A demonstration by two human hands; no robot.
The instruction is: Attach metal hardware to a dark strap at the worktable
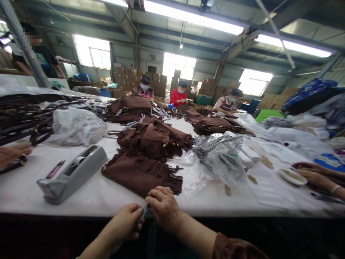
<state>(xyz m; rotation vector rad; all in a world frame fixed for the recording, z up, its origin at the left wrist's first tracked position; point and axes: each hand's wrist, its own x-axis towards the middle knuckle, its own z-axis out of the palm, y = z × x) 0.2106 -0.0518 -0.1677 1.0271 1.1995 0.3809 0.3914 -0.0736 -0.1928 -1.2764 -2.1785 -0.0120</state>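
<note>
1. We see matt, suede-like cloth on the front bag [140, 172], with a ragged fringe.
2. We note shiny, gold-toned metal on the zip pull [165, 144].
3. We find smooth, hard grey plastic in the tape dispenser [72, 180].
4. We see thin, glossy, crinkled clear plastic in the wrapper [228, 163], and milky, wrinkled film in the sack [77, 126].
5. We read the straps [24, 111] as smooth, leather-like, faintly glossy.
6. We see matt cardboard in the cartons [126, 77].
7. We cannot tell the blurred grey strip's [145, 208] material.
</note>
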